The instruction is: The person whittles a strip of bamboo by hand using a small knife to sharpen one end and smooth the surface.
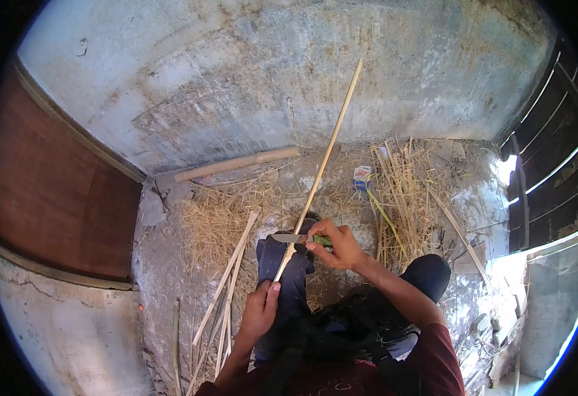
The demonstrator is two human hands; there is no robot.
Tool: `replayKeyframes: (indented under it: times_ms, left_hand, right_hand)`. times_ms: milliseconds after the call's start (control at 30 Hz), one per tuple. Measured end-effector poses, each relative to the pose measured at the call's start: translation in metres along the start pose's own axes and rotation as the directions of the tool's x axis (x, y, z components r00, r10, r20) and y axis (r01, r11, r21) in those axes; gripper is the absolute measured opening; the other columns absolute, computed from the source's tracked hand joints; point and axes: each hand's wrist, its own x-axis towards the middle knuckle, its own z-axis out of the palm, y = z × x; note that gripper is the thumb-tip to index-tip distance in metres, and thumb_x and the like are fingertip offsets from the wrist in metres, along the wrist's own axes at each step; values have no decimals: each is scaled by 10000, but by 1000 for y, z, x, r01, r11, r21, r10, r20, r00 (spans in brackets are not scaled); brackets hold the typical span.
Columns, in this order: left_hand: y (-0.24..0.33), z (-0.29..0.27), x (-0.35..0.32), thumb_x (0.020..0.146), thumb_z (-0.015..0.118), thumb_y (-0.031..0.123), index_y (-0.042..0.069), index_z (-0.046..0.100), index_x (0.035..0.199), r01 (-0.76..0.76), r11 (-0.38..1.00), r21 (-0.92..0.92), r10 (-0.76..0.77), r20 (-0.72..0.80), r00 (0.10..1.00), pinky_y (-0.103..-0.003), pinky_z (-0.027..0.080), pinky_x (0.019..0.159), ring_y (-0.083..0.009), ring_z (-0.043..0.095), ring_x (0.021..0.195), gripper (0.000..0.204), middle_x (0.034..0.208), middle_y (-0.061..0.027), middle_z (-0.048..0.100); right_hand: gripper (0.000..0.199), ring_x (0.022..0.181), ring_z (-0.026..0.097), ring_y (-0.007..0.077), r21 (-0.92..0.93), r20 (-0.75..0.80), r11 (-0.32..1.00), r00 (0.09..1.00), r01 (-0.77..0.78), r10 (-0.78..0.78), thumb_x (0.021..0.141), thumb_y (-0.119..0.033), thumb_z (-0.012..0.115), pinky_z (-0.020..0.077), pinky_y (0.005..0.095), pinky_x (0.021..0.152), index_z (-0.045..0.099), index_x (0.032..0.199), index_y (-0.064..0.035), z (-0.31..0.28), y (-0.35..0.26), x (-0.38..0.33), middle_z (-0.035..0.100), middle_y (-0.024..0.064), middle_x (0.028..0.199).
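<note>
A long, pale strip of bamboo or wood (332, 145) slants across my dark-trousered left knee, its far end pointing up toward the wall. My left hand (259, 310) grips the strip's near end, thumb laid along it. In my right hand (338, 245) is a knife (286, 237) with a green handle. Its blade lies crosswise over the strip, just above the knee. A pale curl of shaving (290, 251) hangs at the strip right below the blade. My right fingers wrap the handle and hide part of it.
Several split strips (226, 284) lie beside my left leg. Shavings (219, 214) cover the floor on the left, and a heap of thin strips (404, 198) lies right. A thick pole (236, 164) rests near the stained wall (249, 79). A small box (362, 175) sits by the heap.
</note>
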Motion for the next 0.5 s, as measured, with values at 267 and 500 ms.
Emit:
replayKeyframes:
  times_ms: [267, 500]
  left_hand:
    - [4, 3, 1, 1123, 568, 268, 10, 563, 871, -12, 1000, -26, 12, -16, 1000, -431, 439, 555, -306, 583, 538, 361, 615, -155, 546]
    - [7, 3, -1, 1101, 609, 247, 13, 555, 862, -7, 1000, -9, 7, -34, 999, -436, 436, 560, -295, 580, 542, 340, 623, -147, 547]
  right_hand:
    - [383, 1048, 793, 325, 24, 23, 1000, 1000, -16, 16, 978, -207, 799, 613, 392, 874, 540, 1194, -26, -1, 7, -4, 728, 171, 1075]
    - [384, 818, 768, 334, -55, 2, 990, 992, 127, -127, 917, -234, 855, 594, 384, 714, 603, 1140, -50, -3, 0, -2, 733, 148, 991]
